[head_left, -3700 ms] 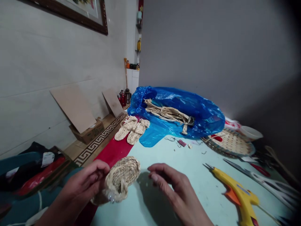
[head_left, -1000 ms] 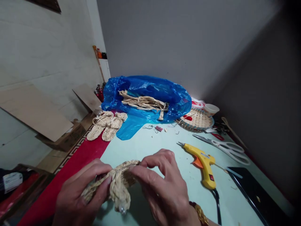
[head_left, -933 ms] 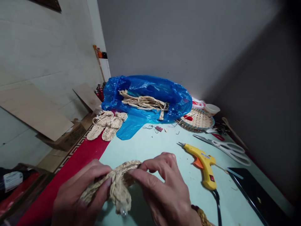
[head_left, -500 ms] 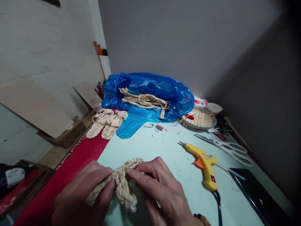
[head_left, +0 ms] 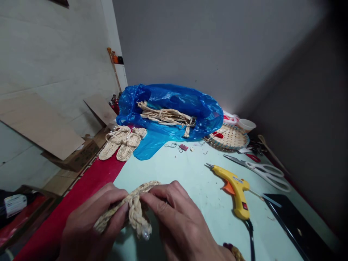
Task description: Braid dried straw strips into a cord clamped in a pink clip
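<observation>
Both hands hold a small woven straw sandal (head_left: 138, 216) above the front of the table. It is tipped on edge, with a braided strap hanging down between the hands and a clear bead at the strap's lower end. My left hand (head_left: 94, 217) pinches the left part of the sole, thumb beside the strap. My right hand (head_left: 181, 219) is closed on the right part, thumb pressed where strap and sole meet. The far end of the sole is hidden behind the right fingers. A finished-looking pair of straw sandals (head_left: 126, 143) lies at the back left.
A yellow glue gun (head_left: 236, 186) lies to the right, its cord running forward. Beyond it are scissors (head_left: 261, 170), a dark flat panel (head_left: 296, 224) and a woven basket (head_left: 231, 137). A blue plastic bag (head_left: 174, 96) with bundled straw (head_left: 165, 116) stands at the back.
Both hands and the sandal have shifted slightly left in view. The grip stays much the same, and the things on the table keep their places.
</observation>
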A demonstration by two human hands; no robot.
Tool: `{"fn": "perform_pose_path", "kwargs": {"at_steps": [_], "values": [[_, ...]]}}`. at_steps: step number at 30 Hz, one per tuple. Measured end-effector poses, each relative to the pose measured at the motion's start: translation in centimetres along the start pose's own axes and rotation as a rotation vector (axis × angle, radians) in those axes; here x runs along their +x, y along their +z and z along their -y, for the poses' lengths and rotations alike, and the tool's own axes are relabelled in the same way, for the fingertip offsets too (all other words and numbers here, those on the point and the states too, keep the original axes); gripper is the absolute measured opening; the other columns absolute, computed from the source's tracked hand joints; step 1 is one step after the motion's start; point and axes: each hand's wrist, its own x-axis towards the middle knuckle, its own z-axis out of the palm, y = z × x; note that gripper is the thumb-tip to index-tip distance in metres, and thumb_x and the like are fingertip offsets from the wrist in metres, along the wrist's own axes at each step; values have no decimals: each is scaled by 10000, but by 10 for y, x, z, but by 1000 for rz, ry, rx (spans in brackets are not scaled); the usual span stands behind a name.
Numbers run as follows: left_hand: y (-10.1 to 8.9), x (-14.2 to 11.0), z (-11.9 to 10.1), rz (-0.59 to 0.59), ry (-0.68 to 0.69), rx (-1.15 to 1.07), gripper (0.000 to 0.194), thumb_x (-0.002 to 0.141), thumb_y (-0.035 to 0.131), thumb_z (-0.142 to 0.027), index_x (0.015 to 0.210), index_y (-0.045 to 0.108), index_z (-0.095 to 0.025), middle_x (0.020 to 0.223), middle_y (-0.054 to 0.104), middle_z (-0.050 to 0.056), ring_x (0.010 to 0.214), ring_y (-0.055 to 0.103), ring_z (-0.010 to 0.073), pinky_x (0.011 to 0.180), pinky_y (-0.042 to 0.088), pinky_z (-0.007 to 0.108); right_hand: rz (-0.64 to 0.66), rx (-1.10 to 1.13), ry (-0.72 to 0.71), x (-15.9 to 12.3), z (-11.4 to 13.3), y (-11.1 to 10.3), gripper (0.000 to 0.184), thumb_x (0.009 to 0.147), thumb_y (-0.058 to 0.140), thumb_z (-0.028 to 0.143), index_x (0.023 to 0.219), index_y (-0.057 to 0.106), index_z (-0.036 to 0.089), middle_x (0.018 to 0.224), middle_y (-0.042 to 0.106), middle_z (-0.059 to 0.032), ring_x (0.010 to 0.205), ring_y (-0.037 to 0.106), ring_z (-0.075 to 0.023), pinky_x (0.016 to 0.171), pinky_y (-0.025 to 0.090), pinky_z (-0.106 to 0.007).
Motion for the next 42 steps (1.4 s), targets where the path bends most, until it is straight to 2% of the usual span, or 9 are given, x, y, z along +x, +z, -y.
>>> {"fn": "perform_pose_path", "kwargs": {"at_steps": [4, 7, 9, 13, 17, 24, 31, 38, 42], "values": [[-4, 8, 0, 125, -174, -188, 156, 716, 630, -404, 717, 682, -256, 747, 706, -13, 707, 647, 194, 614, 495, 230, -70, -146, -134, 4, -1, -7, 407, 818, 484, 56, 1214, 571, 87, 1040, 622, -130, 858, 505, -217, 739, 466, -353], [-2, 9, -4, 279, -315, -359, 240, 750, 593, -453, 722, 668, -226, 679, 643, -25, 610, 589, 163, 538, 451, 216, -118, -192, -68, 9, 1, -14, 318, 891, 492, 98, 1193, 591, 92, 1030, 612, -125, 890, 495, -210, 768, 441, -344], [-1, 9, -4, 382, -353, -447, 285, 765, 583, -481, 745, 668, -209, 656, 610, -26, 584, 554, 149, 524, 431, 210, -54, -217, 10, 14, 3, -18, 269, 922, 518, 173, 1170, 614, 134, 1015, 619, -100, 900, 493, -212, 790, 417, -358], [-1, 11, 2, 483, -330, -471, 293, 772, 599, -483, 752, 674, -200, 657, 605, -18, 614, 534, 145, 553, 410, 202, 202, -241, 113, 23, 6, -25, 194, 954, 502, 270, 989, 676, 191, 900, 637, -42, 852, 506, -189, 806, 367, -366], [-1, 14, 7, 522, -344, -489, 288, 778, 608, -478, 758, 675, -199, 681, 625, -14, 642, 540, 148, 572, 407, 200, 250, -269, 82, 29, 3, -25, 233, 962, 474, 230, 823, 649, 165, 839, 635, -36, 828, 507, -170, 805, 341, -355], [4, 16, 0, 481, -387, -541, 213, 750, 644, -399, 709, 641, -190, 664, 609, -17, 643, 530, 151, 573, 415, 212, 161, -179, 7, 28, -13, -10, 190, 929, 501, 145, 804, 645, 138, 827, 645, -57, 810, 506, -170, 781, 341, -341], [5, 14, 2, 359, -283, -444, 234, 790, 599, -416, 733, 644, -194, 696, 632, -13, 688, 573, 168, 614, 445, 219, 83, -92, -5, 33, -29, 1, 169, 942, 522, 194, 961, 684, 150, 867, 673, -59, 849, 532, -180, 818, 357, -349], [8, 11, 4, 175, -293, -488, 226, 784, 606, -438, 776, 604, -212, 683, 611, -29, 658, 570, 160, 585, 451, 208, 32, 152, 241, 37, -30, -9, 341, 895, 612, 326, 1218, 606, 217, 1181, 638, -43, 1073, 535, -183, 930, 389, -315], [11, 13, 4, 183, -377, -618, 246, 766, 646, -456, 825, 597, -222, 710, 613, -33, 698, 585, 164, 609, 470, 211, 96, 341, 363, 37, -32, -8, 283, 950, 495, 383, 1069, 671, 196, 998, 686, -26, 922, 599, -173, 821, 437, -280]]}}
